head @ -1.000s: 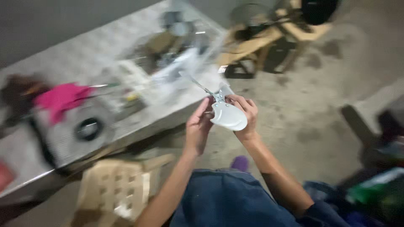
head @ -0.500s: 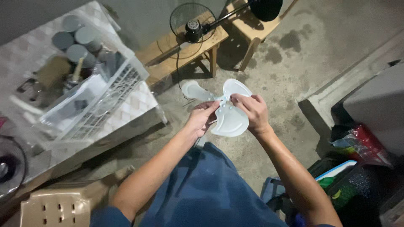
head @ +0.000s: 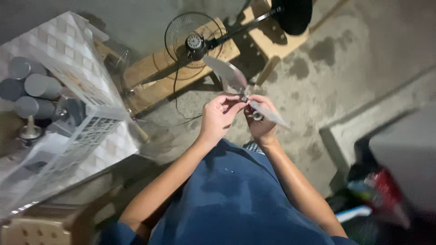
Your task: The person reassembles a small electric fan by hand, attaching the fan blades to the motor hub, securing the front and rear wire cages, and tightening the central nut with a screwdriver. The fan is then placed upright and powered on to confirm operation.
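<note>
Blurred translucent fan blade (head: 231, 75) edge-on, hub hidden, pinched between left hand (head: 218, 115) and right hand (head: 259, 122).

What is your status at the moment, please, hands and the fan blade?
Left hand and right hand both gripping the fan blade at its hub. Blade edge-on, held over the floor. Nothing in the way.

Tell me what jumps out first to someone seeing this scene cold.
At the centre, the left hand and right hand hold a pale translucent fan blade edge-on between them. Just beyond, a black stand fan with its front grille off lies across wooden benches. At left, grey cylinders stand in a white wire basket on a tiled counter.
</note>
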